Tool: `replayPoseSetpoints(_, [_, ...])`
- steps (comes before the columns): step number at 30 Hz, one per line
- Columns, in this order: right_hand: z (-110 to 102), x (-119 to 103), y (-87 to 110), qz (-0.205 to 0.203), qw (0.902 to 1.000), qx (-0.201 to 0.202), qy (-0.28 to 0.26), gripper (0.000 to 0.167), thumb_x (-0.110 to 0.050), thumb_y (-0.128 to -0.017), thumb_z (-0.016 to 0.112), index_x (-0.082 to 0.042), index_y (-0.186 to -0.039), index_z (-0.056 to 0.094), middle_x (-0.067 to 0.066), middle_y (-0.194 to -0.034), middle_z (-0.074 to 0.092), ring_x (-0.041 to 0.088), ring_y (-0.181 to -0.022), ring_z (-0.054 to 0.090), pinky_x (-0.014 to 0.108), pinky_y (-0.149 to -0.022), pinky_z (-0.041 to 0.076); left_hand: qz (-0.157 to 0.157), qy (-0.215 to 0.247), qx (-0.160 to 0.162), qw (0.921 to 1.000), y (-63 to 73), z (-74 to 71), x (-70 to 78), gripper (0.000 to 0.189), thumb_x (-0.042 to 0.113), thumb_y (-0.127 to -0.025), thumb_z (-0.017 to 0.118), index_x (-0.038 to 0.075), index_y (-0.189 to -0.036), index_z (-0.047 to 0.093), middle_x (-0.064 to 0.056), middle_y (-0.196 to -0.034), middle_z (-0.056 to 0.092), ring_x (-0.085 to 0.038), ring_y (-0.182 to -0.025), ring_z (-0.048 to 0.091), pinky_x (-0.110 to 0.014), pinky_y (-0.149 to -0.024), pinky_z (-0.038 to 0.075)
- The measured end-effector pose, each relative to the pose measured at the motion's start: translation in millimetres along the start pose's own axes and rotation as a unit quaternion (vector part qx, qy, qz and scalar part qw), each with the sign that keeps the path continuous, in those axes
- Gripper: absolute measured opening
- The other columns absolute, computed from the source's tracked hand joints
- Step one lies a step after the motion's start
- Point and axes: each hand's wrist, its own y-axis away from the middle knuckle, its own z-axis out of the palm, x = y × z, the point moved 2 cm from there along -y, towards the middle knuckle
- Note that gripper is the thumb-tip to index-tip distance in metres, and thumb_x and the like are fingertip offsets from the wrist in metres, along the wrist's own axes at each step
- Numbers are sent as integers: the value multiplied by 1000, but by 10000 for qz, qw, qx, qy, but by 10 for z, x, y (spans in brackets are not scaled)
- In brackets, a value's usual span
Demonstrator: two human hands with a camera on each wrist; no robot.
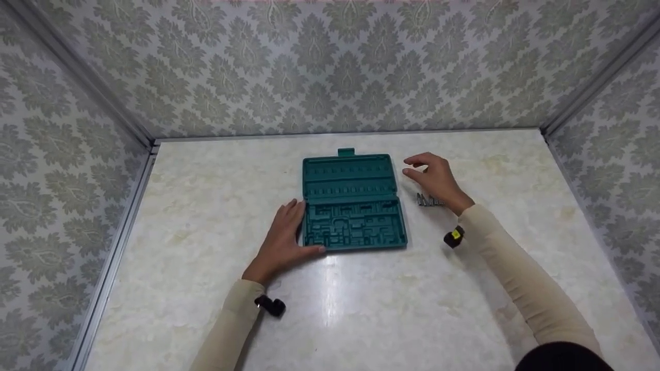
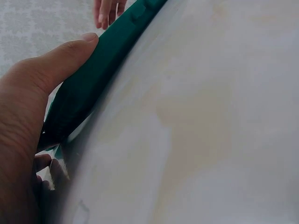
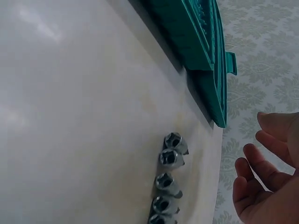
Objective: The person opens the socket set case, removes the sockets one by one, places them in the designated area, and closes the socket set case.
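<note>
An unfolded green plastic case (image 1: 355,201) lies on the table, its upper half showing rows of small slots and its lower half moulded recesses. My left hand (image 1: 282,236) spans the near left corner, thumb stretched along the front edge and fingers along the left side. In the left wrist view the thumb (image 2: 70,55) rests on the case's edge. To the right of the case my right hand (image 1: 435,178) hovers with thumb and forefinger apart and nothing between them. Several small metal sockets (image 3: 172,159) stand in a row on the tabletop, partly hidden by the right wrist in the head view.
A pale marbled table (image 1: 206,180) carries everything. Patterned panels (image 1: 330,62) rise at its back and sides, with metal framing (image 1: 124,170) along the left. A latch tab (image 1: 346,152) sticks out from the case's far edge. Each wrist wears a small black camera (image 1: 454,237).
</note>
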Motion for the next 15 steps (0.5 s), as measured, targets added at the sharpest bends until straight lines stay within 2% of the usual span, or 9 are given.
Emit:
replayPoseSetpoints(3, [111,-33,-119,104,9995,-285,-17,38,-18,-109,72,2,-142,70,19,-143,66,37,-130,59,55,-107,50,-59,74,-21,10000,14,-5,5,134,85,-77,80,26,-179,16,-2,-185,15,-30,-171,3,-57,-135,15])
replayPoseSetpoints(7, [231,-23,-271,119,9981,-604,-6,44,-19,-110,70,2,-148,65,22,-151,60,41,-136,57,60,-110,49,64,144,13,9999,14,-15,13,133,82,-78,81,23,-179,16,-5,-185,16,-31,-171,3,-58,-136,13])
replayPoseSetpoints(10, [296,-6,-374,159,9973,-719,14,45,-19,-110,70,2,-150,63,24,-153,57,42,-138,56,60,-113,48,110,170,26,9998,12,-19,20,133,81,-79,82,23,-179,17,-5,-185,16,-32,-171,3,-59,-136,13])
replayPoseSetpoints(15, [384,0,-528,367,9964,-764,20,46,-15,-111,67,3,-153,60,25,-154,55,42,-138,56,59,-115,47,-48,193,9,9998,25,-19,11,132,82,-78,81,28,-179,15,-1,-185,14,-29,-171,1,-58,-135,13])
